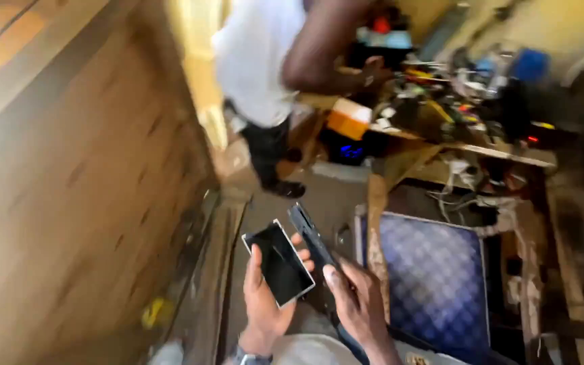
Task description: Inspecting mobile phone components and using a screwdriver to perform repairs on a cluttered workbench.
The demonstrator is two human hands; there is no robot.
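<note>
While the left hand (265, 301) cradles a dark-screened phone (279, 263) face-up for viewing, the right hand (358, 301) grips a second dark phone (311, 240) edge-on beside it; a cluttered bench (481, 152) lies beyond.

Single head-worn view, tilted, looking steeply down, close above hands, floor beyond

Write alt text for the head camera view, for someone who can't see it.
The person's left hand holds a dark-screened phone, and the right hand grips a second dark phone edge-on. Beyond them, another person in a white shirt leans over a cluttered wooden workbench.
</note>
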